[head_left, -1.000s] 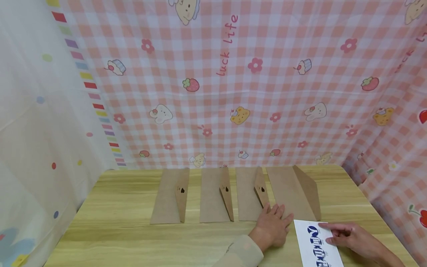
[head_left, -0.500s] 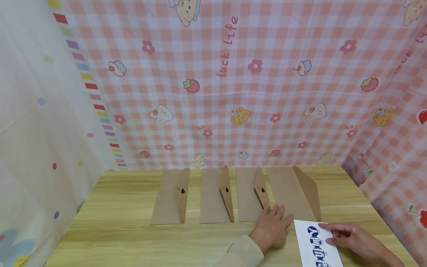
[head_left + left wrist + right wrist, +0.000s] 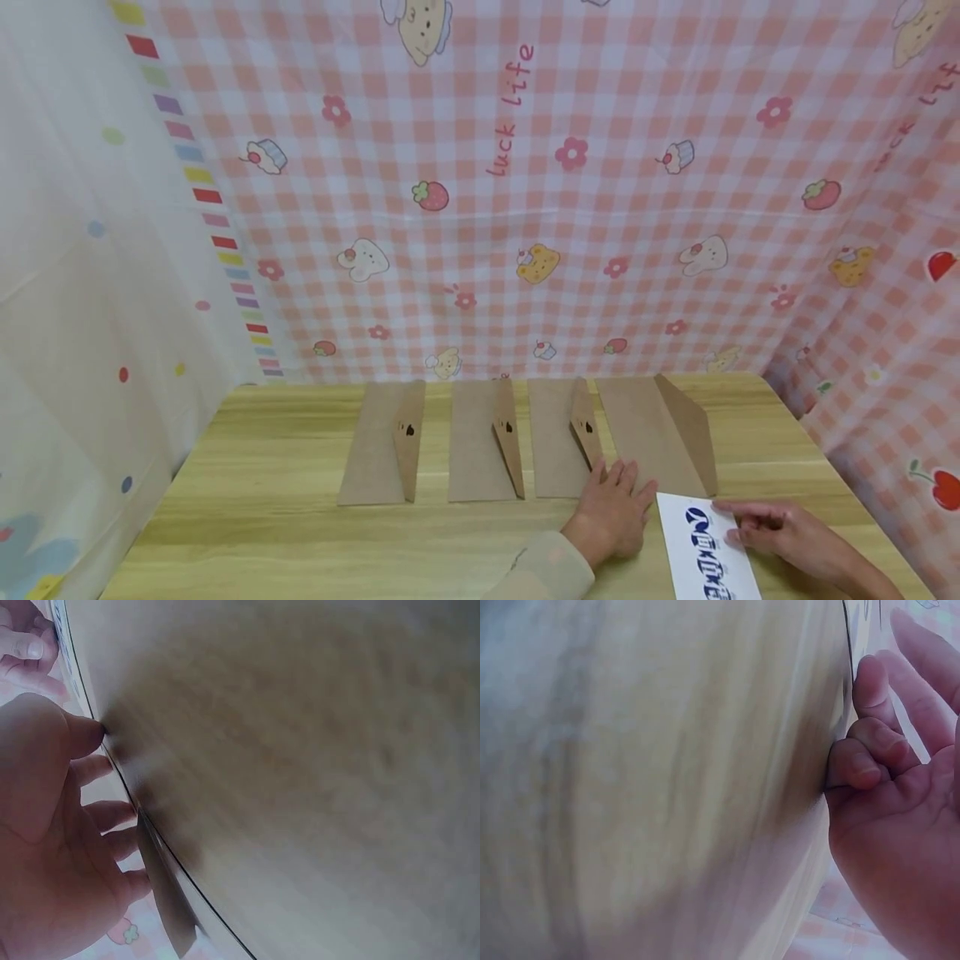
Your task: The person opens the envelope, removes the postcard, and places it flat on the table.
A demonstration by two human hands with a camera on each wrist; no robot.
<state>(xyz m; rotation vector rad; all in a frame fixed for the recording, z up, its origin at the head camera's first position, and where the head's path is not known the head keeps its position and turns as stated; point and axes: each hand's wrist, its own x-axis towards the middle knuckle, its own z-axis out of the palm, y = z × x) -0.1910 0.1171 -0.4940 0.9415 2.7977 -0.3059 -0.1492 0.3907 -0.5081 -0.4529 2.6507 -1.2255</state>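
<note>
Pink lettering (image 3: 516, 93) on the checked cloth (image 3: 637, 217) reads "luck life".

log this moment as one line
four brown paper envelopes: in row; left fingers: at row's near edge, contact unclear; right fingers: on white rectangular printed sheet

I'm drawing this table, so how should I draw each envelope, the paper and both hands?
Leftmost envelope: flap folded over.
Second envelope: flap folded over, slightly raised.
Third envelope: flap folded over, slightly raised.
Rightmost envelope: flap unfolded.
White paper: printed side up.
Left hand: fingers spread, at the near ends of the third and rightmost envelopes.
Right hand: index finger extended, touching the paper.
</note>
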